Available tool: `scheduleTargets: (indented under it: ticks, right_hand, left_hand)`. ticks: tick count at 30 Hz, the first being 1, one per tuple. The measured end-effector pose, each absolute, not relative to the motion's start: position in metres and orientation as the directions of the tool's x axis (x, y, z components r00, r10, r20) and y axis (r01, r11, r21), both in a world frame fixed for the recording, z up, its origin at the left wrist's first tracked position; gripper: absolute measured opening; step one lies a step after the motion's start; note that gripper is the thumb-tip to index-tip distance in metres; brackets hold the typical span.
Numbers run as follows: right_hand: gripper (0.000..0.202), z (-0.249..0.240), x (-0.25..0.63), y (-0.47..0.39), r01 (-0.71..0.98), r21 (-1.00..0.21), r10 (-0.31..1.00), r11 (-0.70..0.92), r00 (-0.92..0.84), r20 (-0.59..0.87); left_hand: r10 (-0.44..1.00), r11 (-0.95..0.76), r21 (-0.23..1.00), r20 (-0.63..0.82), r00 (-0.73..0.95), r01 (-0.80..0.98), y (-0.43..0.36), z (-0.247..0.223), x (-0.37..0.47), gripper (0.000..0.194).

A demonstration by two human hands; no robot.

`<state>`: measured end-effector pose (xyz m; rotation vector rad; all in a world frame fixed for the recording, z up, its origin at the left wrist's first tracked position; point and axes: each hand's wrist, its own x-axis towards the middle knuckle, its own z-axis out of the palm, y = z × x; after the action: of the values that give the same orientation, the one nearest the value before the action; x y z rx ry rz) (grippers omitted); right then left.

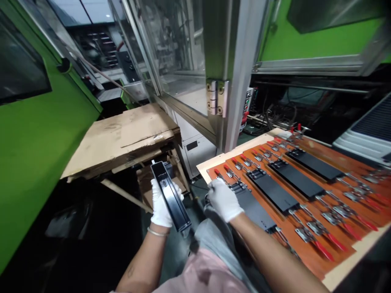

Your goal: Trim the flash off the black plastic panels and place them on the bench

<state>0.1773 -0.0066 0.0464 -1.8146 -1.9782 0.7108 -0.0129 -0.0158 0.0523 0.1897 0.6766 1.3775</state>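
Observation:
A long black tray-like part [171, 196] is held tilted in my white-gloved left hand [160, 205], whose fingers wrap round it from beneath. My right hand [224, 199], also gloved, is over the left end of the orange board [293, 219], at the clamps beside the nearest dark panel [255, 209]. Its fingers are curled, and what they grip, if anything, is hidden. Several dark flat panels, among them a middle one [271, 191], lie in rows on the board between toggle clamps with red handles [324, 249].
A cardboard-covered table [122, 134] stands at the left, with a brown box [145, 183] beneath it. A metal-framed clear door [183, 61] with a hinge rises in the centre. Green machines [27, 162] flank both sides. A white ribbed object [366, 130] is at the right.

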Motion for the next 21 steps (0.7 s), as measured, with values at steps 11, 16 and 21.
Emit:
scheduleTargets:
  ticks: [11,16,21]
  right_hand:
    - [0.019,0.062,0.176,-0.094,0.284,-0.882,0.900,0.376,-0.336,0.276]
    - [0.024,0.054,0.175,-0.092,0.310,-0.880,0.904,0.360,-0.348,0.248]
    - [0.019,0.062,0.175,-0.089,0.314,-0.871,0.895,0.378,-0.366,0.256]
  left_hand:
    - [0.816,0.124,0.580,-0.522,-0.250,-0.805,-0.018,0.068,-0.003,0.047]
    - [0.837,0.093,0.580,-0.486,-0.252,-0.809,-0.017,0.066,-0.005,0.047]
    - [0.836,0.102,0.565,-0.495,-0.238,-0.819,-0.021,0.065,-0.002,0.043]
